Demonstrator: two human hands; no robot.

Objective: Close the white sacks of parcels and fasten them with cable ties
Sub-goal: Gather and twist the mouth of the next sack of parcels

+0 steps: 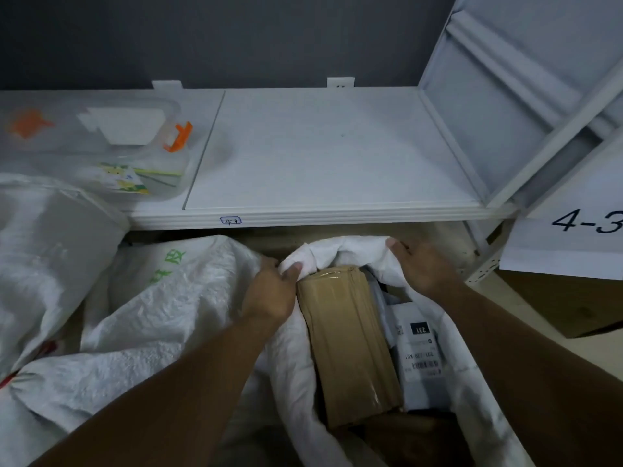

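Both hands are on the open white woven plastic sack, which sits on the floor just below the front edge of the white metal shelf. The left hand pinches a bunched fold of the far rim between thumb and curled fingers. The right hand has fingers folded over the rim on the other side, gripping the fabric. The mouth gapes wide between them, and inside a long brown cardboard parcel wrapped in clear tape stands tilted, its top just beside the left thumb. Next to it lies a pale grey plastic mailer with a printed label (the barcode shows, the text is too small to read). To the left a second white woven sack with green characters leans against the first. On the shelf, far left, rests a clear plastic box with orange clips. A white paper sign marked 4-3 hangs at the right.
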